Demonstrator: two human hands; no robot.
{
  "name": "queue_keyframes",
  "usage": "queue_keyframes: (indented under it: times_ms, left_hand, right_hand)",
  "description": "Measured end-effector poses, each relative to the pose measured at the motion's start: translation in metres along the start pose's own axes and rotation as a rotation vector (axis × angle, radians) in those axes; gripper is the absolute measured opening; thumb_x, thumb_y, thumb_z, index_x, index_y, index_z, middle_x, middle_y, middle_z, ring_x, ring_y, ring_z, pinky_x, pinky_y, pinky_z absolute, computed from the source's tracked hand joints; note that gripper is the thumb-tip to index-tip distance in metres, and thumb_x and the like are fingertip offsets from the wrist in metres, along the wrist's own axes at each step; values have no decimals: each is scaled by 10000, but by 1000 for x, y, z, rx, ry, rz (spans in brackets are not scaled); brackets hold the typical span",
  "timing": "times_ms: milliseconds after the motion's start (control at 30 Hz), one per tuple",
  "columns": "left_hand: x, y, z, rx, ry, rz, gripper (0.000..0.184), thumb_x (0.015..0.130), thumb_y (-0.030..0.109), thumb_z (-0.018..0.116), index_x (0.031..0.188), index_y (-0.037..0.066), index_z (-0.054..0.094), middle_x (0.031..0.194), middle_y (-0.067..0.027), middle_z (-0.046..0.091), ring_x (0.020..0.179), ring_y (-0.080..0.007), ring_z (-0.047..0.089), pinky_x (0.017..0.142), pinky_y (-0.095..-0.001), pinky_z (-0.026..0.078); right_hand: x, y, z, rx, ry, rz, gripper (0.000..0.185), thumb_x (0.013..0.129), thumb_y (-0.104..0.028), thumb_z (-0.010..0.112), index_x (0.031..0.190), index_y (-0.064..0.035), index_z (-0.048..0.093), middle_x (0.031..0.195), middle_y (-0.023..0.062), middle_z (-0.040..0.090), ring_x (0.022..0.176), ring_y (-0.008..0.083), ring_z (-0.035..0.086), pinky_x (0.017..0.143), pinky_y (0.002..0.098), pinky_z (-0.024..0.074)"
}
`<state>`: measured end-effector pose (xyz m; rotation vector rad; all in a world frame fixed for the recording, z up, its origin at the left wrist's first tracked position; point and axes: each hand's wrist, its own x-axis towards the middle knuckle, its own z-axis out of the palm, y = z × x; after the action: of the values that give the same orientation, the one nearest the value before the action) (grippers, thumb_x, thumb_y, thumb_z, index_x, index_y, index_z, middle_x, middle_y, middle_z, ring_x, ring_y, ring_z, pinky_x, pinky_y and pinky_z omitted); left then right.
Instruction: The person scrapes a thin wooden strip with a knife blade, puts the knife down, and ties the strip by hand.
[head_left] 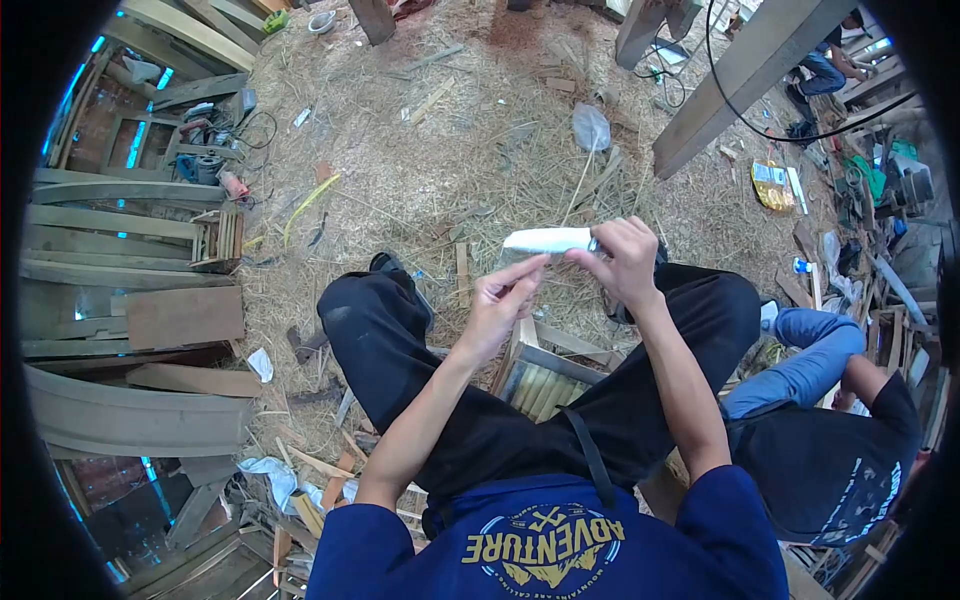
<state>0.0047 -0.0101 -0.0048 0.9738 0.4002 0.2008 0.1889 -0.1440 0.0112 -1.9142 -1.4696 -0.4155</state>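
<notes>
My right hand (627, 255) is closed around one end of a white, elongated tube-like object (548, 240). The object lies almost level above my knees, its rounded end to the left; its kind I cannot make out. Just below it is my left hand (503, 305), index finger stretched toward the object's underside and my right thumb. The thumb of that hand sits a little apart and the other fingers are curled, with nothing visible in them. Whether the fingertip touches the object I cannot tell. Between my legs stands a wooden box-like piece with slats (545, 390), partly hidden by my thigh.
A person in a dark shirt (825, 465) sits close on my right; another is far right. Wooden posts (750, 90) rise ahead. Curved timber pieces (130, 410) are stacked left. Shavings cover the floor, with a plastic bag (590, 128) and a yellow packet (772, 187).
</notes>
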Motion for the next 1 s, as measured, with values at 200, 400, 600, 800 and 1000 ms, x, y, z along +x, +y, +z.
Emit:
queue_keyframes:
  times_ms: [200,400,600,800,1000]
  left_hand:
    - [-7,6,5,35,-23,-13,360,996,164,623,1333,37,616,829,84,542,633,13,368,550,-174,308]
    - [-3,-3,-3,-27,26,-1,196,1002,148,609,1147,29,665,744,90,475,595,-4,335,513,-205,268]
    - [-5,5,3,0,-5,-44,382,999,111,587,1379,64,583,746,100,454,583,2,326,510,-197,260]
    - [-1,4,0,-78,3,-12,394,1013,147,585,1397,60,566,719,104,428,573,-4,308,509,-199,259]
    - [-6,4,-4,5,0,-5,390,1005,155,607,1378,45,581,746,99,457,575,-5,313,509,-197,269]
  right_hand:
    - [1,-24,8,136,-17,-123,480,721,-540,798,675,-101,609,561,0,510,522,174,512,540,338,367]
    - [4,-3,6,59,-13,-9,474,715,-536,800,672,-106,604,584,-2,524,527,179,514,538,339,366]
    - [-3,-18,13,81,-109,-129,482,737,-559,772,672,-115,594,582,-6,522,540,176,523,540,340,359]
    - [0,-8,9,95,-46,-33,476,722,-517,780,734,-66,630,614,28,547,553,214,522,564,347,375]
    - [2,-6,8,66,-24,-52,453,733,-493,786,737,-67,630,614,35,558,550,225,529,557,349,376]
